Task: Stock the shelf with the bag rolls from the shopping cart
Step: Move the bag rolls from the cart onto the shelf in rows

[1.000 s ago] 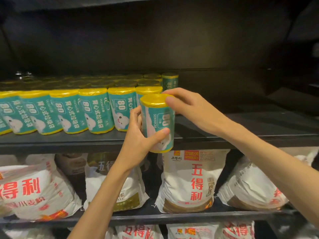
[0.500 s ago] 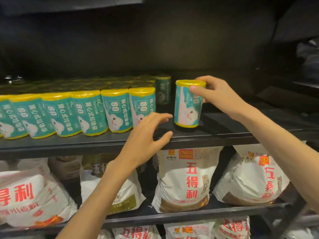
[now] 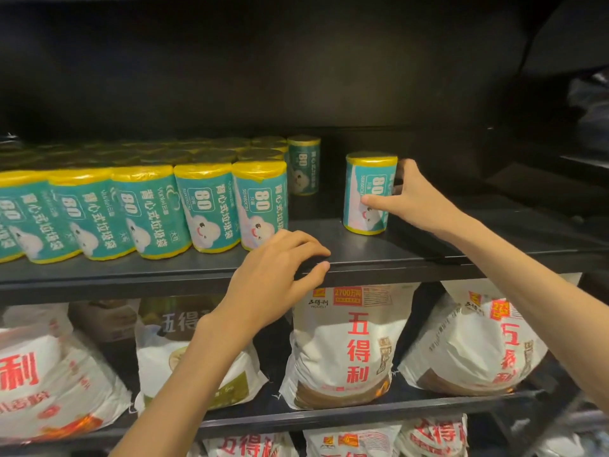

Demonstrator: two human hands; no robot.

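Note:
A teal bag roll (image 3: 364,186) with a yellow top stands upright on the dark shelf (image 3: 362,255), apart from the rest. My right hand (image 3: 412,199) grips it from the right, thumb across its front. My left hand (image 3: 280,275) rests on the shelf's front edge with fingers loosely curled and holds nothing. A front row of identical rolls (image 3: 204,209) leans along the shelf to the left, with more rows behind it. One roll (image 3: 303,166) stands farther back. The shopping cart is out of view.
A gap lies between the row's last roll (image 3: 260,206) and the held roll. The shelf runs on bare to the right. Below, white flour sacks (image 3: 349,344) with red lettering fill the lower shelf. The shelf above hangs low and dark.
My right hand slid from the roll's top to its side, and the roll now stands on the shelf. My left hand settled on the shelf edge after letting go of the roll.

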